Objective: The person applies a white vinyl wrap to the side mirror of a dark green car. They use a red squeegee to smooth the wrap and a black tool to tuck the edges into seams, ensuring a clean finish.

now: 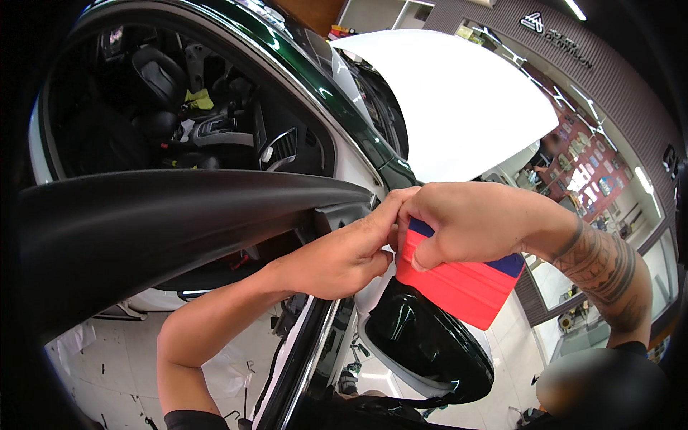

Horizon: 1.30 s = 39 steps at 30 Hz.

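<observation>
My right hand [466, 222] grips a flat red squeegee [459, 294] with a dark blue band, thumb across its face. My left hand [344, 258] meets it at the door's upper front corner, fingers curled; what they hold, if anything, is hidden. Both hands are just above the glossy dark green side mirror [423, 344], whose housing has a pale lower edge. Beside them runs the open door's black top panel [179, 215], with a small triangular piece [337, 215] at its front end, partly behind my left hand.
The car's dark green pillar [337, 115] and interior seats [158, 82] are beyond the door. A white hood [459, 100] stands raised ahead. A person [548, 154] is at the right background. Scraps and tools lie on the tiled floor [129, 358].
</observation>
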Each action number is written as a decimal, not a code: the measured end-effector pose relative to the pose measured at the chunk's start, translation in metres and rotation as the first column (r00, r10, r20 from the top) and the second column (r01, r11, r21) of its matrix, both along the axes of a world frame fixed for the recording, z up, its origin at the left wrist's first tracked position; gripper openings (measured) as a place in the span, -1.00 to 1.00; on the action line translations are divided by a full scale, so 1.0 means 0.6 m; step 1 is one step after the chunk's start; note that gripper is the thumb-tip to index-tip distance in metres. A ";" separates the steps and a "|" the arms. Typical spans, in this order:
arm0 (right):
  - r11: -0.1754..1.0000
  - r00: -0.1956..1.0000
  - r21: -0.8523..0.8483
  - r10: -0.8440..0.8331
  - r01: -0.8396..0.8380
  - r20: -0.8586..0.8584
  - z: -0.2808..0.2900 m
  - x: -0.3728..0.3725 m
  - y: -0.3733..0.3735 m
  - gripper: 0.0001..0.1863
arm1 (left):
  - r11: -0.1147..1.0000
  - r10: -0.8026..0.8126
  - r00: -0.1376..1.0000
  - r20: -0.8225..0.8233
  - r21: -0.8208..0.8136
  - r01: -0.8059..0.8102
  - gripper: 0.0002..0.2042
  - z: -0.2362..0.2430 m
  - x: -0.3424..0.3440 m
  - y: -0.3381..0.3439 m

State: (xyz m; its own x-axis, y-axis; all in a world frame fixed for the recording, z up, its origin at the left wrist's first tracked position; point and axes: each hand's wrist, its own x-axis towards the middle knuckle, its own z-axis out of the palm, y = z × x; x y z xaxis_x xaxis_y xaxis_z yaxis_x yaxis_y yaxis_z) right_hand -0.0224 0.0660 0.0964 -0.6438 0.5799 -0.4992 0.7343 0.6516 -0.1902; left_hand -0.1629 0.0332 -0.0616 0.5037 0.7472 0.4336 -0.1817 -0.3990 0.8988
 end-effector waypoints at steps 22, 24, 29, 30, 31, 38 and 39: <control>0.985 0.992 -0.135 -0.117 0.111 -0.042 -0.002 0.144 -0.042 -0.70 | 0.932 0.235 0.962 -0.142 0.313 -0.181 -0.44 0.034 0.041 -0.016; 0.990 0.993 -0.113 -0.089 0.080 -0.076 -0.008 0.162 -0.050 -0.71 | 0.928 0.273 0.949 -0.155 0.304 -0.217 -0.46 0.035 0.043 -0.024; 0.991 0.994 -0.122 -0.065 0.054 -0.092 -0.007 0.200 -0.072 -0.73 | 0.904 0.334 0.919 -0.210 0.346 -0.250 -0.50 0.046 0.055 -0.033; 0.990 0.989 -0.124 -0.079 0.064 -0.121 -0.007 0.209 -0.078 -0.76 | 0.888 0.369 0.905 -0.213 0.368 -0.276 -0.50 0.047 0.056 -0.037; 0.989 0.984 -0.126 -0.093 0.074 -0.151 -0.008 0.217 -0.086 -0.78 | 0.898 0.380 0.898 -0.222 0.321 -0.301 -0.51 0.053 0.058 -0.047; 0.935 0.832 0.191 0.354 -0.300 -0.428 -0.076 0.289 -0.088 -0.83 | 0.835 0.473 0.802 -0.364 0.476 -0.277 -0.63 0.092 0.096 -0.076; 0.894 0.786 0.273 0.443 -0.354 -0.432 -0.083 0.297 -0.089 -0.84 | 0.825 0.478 0.791 -0.381 0.505 -0.255 -0.65 0.094 0.102 -0.081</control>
State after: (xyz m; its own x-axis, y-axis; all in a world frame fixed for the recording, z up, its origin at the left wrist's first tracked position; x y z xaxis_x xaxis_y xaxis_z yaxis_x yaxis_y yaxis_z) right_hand 0.1560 0.0124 0.0466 -0.9644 0.2643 0.0073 0.2497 0.9198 -0.3026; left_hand -0.1019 -0.0156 -0.0049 0.4492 0.7259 0.5208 0.4574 -0.6876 0.5639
